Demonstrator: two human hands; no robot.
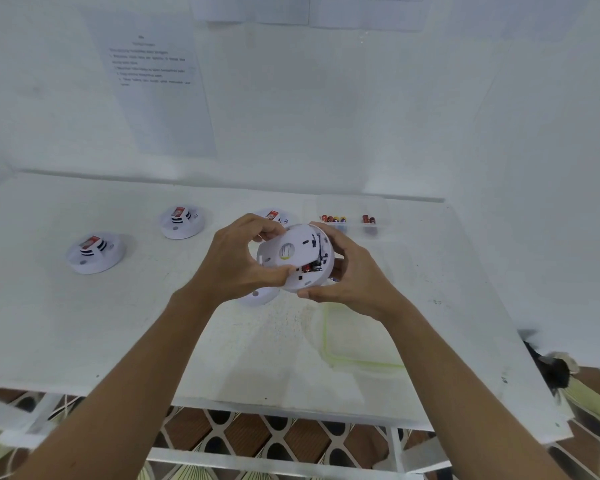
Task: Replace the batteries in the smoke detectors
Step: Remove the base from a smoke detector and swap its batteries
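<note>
White plastic round smoke detector (297,256) is held above the middle of the white surface (84,327), its open back tilted up toward the camera, with a red battery (307,269) lying crosswise in the bay near its lower rim. The left hand (238,261) grips its left rim, thumb on the lower edge and fingers curled over the top; the right hand (350,275) clasps the right rim from behind. Just below the left hand a white round cover (257,297) lies partly hidden. A clear lid with a pale green seal (357,344) rests toward the near right edge, half covered by the right forearm. Toward the far edge a clear tray (352,216) holds small blurred batteries (333,219). Three more white detectors (96,252) (182,221) (274,216) sit face-up toward the far left, the last mostly hidden.
</note>
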